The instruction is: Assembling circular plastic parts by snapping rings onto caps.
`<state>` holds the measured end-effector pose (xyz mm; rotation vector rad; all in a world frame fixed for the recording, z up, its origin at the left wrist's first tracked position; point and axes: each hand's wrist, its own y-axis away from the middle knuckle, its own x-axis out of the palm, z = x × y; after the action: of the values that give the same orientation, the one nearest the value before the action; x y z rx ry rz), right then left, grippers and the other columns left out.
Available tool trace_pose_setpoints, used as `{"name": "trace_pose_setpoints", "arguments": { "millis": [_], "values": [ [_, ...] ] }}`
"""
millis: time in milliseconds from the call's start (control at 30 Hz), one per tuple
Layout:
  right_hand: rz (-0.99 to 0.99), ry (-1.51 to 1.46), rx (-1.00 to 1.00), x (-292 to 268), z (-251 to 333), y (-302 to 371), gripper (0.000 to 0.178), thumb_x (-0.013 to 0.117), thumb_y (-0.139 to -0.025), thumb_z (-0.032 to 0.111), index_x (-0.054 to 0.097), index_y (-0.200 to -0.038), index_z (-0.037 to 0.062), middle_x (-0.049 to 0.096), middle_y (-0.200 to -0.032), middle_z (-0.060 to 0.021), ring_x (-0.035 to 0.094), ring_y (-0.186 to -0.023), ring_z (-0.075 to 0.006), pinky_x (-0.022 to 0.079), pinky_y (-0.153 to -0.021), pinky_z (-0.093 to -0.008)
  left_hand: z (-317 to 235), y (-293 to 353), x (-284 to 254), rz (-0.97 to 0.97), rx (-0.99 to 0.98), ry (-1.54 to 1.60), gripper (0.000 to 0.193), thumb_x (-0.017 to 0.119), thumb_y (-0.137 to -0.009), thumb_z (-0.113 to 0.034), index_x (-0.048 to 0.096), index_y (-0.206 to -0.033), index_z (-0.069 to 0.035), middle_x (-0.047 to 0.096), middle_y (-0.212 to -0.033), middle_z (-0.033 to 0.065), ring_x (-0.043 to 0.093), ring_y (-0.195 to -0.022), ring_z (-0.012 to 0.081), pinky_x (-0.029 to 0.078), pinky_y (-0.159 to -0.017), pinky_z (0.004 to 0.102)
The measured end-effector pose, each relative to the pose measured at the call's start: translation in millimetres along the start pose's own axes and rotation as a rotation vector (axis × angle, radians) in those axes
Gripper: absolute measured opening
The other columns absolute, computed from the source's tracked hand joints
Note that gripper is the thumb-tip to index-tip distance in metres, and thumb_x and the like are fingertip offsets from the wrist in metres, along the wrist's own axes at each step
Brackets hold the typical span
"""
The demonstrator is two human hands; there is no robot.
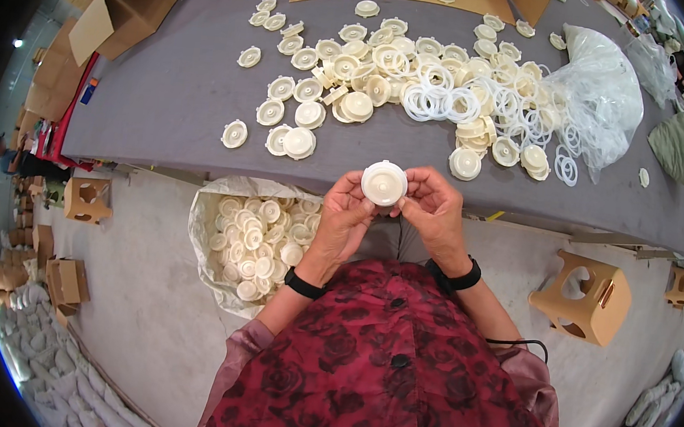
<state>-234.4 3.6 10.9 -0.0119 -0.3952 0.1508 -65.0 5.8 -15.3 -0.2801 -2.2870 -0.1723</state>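
Between my two hands, just off the table's near edge, is a round cream plastic cap (384, 183) with a raised middle. Fingers and thumb of my left hand (345, 218) pinch its left rim, while my right hand (437, 218) grips it from the right. A whitish band runs round the cap's edge; whether it is a separate ring I cannot tell. Beyond my hands, many similar caps (357, 106) lie heaped on the grey-covered table (164, 108). Thin translucent rings (433, 103) lie over the right part of the heap.
A white sack (206, 259) full of caps stands on the floor by my left forearm. Clear plastic bags (600, 98) lie at the table's right. Cardboard boxes (132, 8) stand at the far left and far middle. A cardboard stool (587, 298) is on the right floor.
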Motion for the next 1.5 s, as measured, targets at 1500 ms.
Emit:
{"name": "trace_pose_setpoints", "arguments": {
  "millis": [1500],
  "values": [
    [0.166,0.780,-0.331,-0.7,16.1,6.1,0.013,0.068,-0.083,0.003,0.068,-0.096,0.0002,0.063,-0.076,-0.0086,0.060,-0.057,-0.0187,0.046,-0.054,-0.0267,-61.6,-10.1,6.3,0.410,0.151,-1.111,0.014,0.069,-0.087,-0.009,0.069,-0.098,0.000,0.064,-0.083,0.0063,0.057,-0.074,0.0154,0.043,-0.067,0.0287]
  ]
}}
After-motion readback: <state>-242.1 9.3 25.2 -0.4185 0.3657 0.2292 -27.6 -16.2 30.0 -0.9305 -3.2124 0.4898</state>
